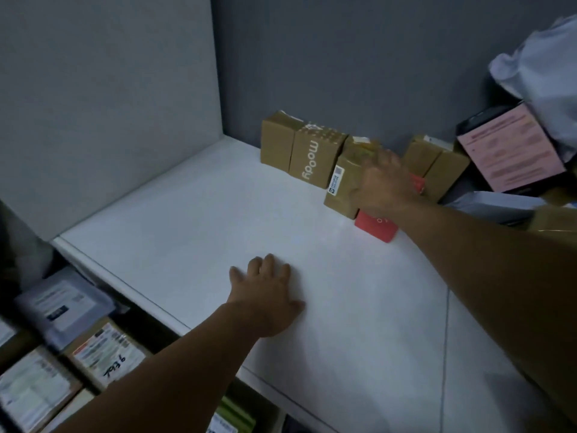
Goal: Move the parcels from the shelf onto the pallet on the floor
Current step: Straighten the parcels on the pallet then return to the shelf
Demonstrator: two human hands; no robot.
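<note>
The person's left grip (pixel 265 295) lies palm down on the white shelf board (pixel 175 220), near the front edge, fingers straight and spread, holding nothing. The right grip (pixel 381 185) reaches to the far right, over a small red box (pixel 376 228) and against a taped brown cardboard parcel with a blue-and-white sticker (pixel 340 189); its fingers are blurred, so whether it grasps either one cannot be told. The parcels stand in a row along the grey back wall: a plain brown box (pixel 276 142) leftmost, a brown box printed "moody" (pixel 315 157) beside it, two more brown boxes (pixel 437 170) right of the hand, then a black-and-pink carton (pixel 512 151). Labelled parcels (pixel 106 351) sit below at near left
</note>
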